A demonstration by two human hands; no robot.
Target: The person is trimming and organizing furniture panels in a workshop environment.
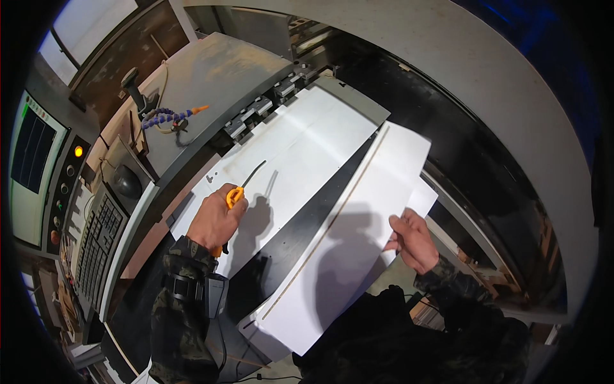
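My left hand (214,217) is closed round a yellow-handled knife (235,196), whose narrow dark blade points up and away. Below it lies a flat white board (281,160) on the black machine bed (281,246), and the knife's shadow falls on that board. My right hand (416,240) grips the right edge of a white panel (358,205), thumb on top and fingers partly hidden underneath. A long brown groove runs along the panel's left side. The panel is tilted and raised in front of my body, with another white piece partly showing beneath it.
To the left stand a control screen (35,166) with lit buttons, a keyboard (99,246) and a black mouse (126,181). A blue jointed hose (167,116) with an orange nozzle sits on the dusty grey machine cover (217,77). Metal clamps (256,109) line the far board's edge.
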